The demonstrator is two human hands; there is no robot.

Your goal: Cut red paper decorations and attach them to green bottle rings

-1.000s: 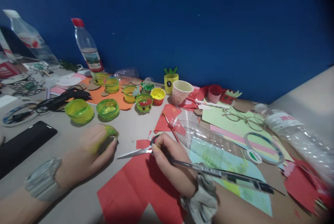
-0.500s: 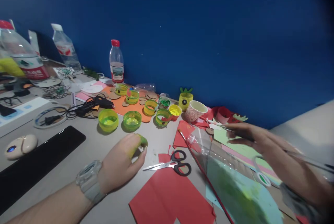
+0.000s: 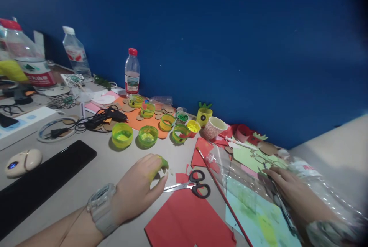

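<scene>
My left hand (image 3: 143,181), with green and yellow paint on its fingers, rests on the table left of the scissors. Its fingers curl loosely with a gap to the thumb, and I see nothing held. The black-handled scissors (image 3: 191,185) lie partly over red paper (image 3: 189,218). On the right, my right hand (image 3: 290,187) is closed around a slim, dark, pointed tool (image 3: 283,205); its exact kind is unclear. Below it lie a clear plastic bottle (image 3: 241,174) and paint-stained light blue paper (image 3: 258,216). A red-handled brush (image 3: 220,189) lies beside the bottle.
Green-yellow bottle-bottom cups (image 3: 122,135) and several rings stand mid-table. A speckled paper cup (image 3: 214,128) tilts near the blue wall (image 3: 201,40). Upright bottles (image 3: 132,72), black cables (image 3: 97,118) and a black slab (image 3: 51,185) are on the left. Another clear bottle (image 3: 313,178) lies far right.
My right hand has come down and closer from above the green paper, uncovering wire and cardboard pieces there. My left hand has shifted slightly right, nearer the scissors. The view has tilted slightly.
</scene>
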